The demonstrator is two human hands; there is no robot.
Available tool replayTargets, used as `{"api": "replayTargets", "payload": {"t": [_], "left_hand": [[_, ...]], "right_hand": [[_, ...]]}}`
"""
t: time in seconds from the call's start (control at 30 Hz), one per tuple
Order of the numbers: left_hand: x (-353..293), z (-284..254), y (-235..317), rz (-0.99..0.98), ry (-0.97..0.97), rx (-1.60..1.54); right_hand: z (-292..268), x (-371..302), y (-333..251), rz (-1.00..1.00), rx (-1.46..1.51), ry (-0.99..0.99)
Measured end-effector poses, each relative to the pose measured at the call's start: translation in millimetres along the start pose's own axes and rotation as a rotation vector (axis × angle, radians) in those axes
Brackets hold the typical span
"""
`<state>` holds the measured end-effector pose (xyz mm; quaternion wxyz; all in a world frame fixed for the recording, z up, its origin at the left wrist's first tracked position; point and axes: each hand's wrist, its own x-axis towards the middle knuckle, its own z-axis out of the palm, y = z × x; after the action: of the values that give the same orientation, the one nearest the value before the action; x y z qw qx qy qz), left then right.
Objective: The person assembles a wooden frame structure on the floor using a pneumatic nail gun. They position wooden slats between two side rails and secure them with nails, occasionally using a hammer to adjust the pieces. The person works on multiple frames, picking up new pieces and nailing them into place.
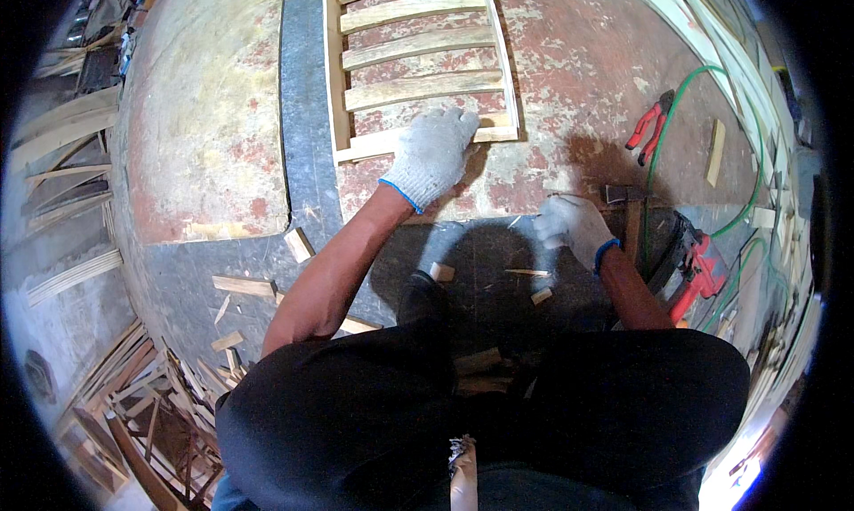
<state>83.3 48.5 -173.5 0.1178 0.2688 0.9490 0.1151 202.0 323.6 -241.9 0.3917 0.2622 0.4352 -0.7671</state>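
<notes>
A slatted wooden frame lies on a worn red-brown board at the top middle. My left hand, in a pale knit glove with a blue cuff, is closed over the frame's near end rail, its fingers on the far side. Lower right, my right hand in a matching glove is held over the board's near edge, fingers curled together. Whatever it pinches, if anything, is hidden. Just to its right is a hammer with a dark metal head and wooden handle, partly in shadow.
Red-handled pliers and a green hose lie at the right. A red and black nail gun rests beside my right forearm. Wood offcuts litter the dark floor; scrap strips pile up at lower left.
</notes>
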Motion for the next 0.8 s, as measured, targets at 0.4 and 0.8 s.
{"api": "replayTargets", "payload": {"t": [0.4, 0.8], "left_hand": [[8, 3, -9, 0.002, -0.020, -0.110], [13, -3, -6, -0.063, -0.098, -0.144]], "right_hand": [[-17, 4, -3, 0.058, -0.001, -0.038], [-23, 9, 3, 0.112, 0.139, -0.132]]}}
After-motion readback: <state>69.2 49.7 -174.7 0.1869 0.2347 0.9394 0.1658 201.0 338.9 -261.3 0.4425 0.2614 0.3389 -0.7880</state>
